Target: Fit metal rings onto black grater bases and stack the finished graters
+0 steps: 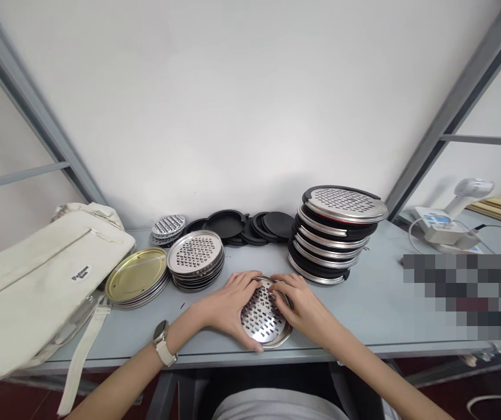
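A round metal grater disc (pixel 261 318) with rows of holes lies near the table's front edge, inside a shallow metal rim (pixel 286 332). My left hand (pixel 233 309) grips its left side, the thumb along the lower edge and the fingers at the top. On the upper right, my right hand (pixel 300 303) has its fingers bent over the edge, thumb and fingertips on the disc. Just behind stands a stack of rimmed grater discs (pixel 195 256). To its left are stacked gold-coloured round lids (pixel 139 274). Smaller loose grater discs (pixel 168 226) sit farther back.
Black round plastic pieces (pixel 226 224) lie along the wall. A tall stack of black-rimmed graters (pixel 342 213) stands at the right. A cream backpack (pixel 49 280) fills the left side, its strap hanging over the edge. A white handheld scanner (pixel 469 192) rests far right, near a pixelated patch.
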{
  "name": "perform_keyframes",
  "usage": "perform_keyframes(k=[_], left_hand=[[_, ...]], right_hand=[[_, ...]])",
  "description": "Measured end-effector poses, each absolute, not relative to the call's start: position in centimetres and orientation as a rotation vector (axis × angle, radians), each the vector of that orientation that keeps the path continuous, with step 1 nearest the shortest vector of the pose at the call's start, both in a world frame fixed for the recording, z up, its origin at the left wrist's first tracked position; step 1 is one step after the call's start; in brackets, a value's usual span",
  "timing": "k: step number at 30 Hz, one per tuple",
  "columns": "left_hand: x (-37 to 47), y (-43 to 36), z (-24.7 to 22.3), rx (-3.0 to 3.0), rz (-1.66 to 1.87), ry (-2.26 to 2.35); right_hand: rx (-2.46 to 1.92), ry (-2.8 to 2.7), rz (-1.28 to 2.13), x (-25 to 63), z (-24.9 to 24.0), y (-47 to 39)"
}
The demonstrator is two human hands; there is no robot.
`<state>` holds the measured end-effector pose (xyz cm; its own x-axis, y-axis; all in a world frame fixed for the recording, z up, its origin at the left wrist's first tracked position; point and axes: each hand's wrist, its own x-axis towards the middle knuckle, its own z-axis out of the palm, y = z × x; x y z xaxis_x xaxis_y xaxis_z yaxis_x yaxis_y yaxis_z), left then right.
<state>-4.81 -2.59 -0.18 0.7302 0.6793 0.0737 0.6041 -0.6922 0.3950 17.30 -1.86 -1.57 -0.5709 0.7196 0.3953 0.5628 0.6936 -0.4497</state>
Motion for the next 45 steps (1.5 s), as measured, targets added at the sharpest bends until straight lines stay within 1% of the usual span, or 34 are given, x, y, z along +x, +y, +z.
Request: perform_keyframes(k=[6,18,27,33,45], left_hand=[[-4.8,-2.6,-0.2,2.587,0.296,0.998],[-4.8,-2.7,0.0,2.559,0.306,1.002],[-5.0,-2.7,-0.4,2.537,0.258,1.005],[-5.0,-2.7,-0.2,2.535,0.295,0.995],[-4.9,-2.8,-0.4,2.517,0.329,1.020]], right_hand=[[-0.989,-2.305,0.509,17.0,-1.5,-2.0],[-1.008,-2.286,0.560,17.0,-1.6,-1.7],[-0.950,-2.298,0.418,17.1,-2.0,-1.5],[-0.924,-2.381,0.341,16.9,-2.1,-1.8],[-0.886,-2.215,0.620,16.9,-2.7,-1.5]])
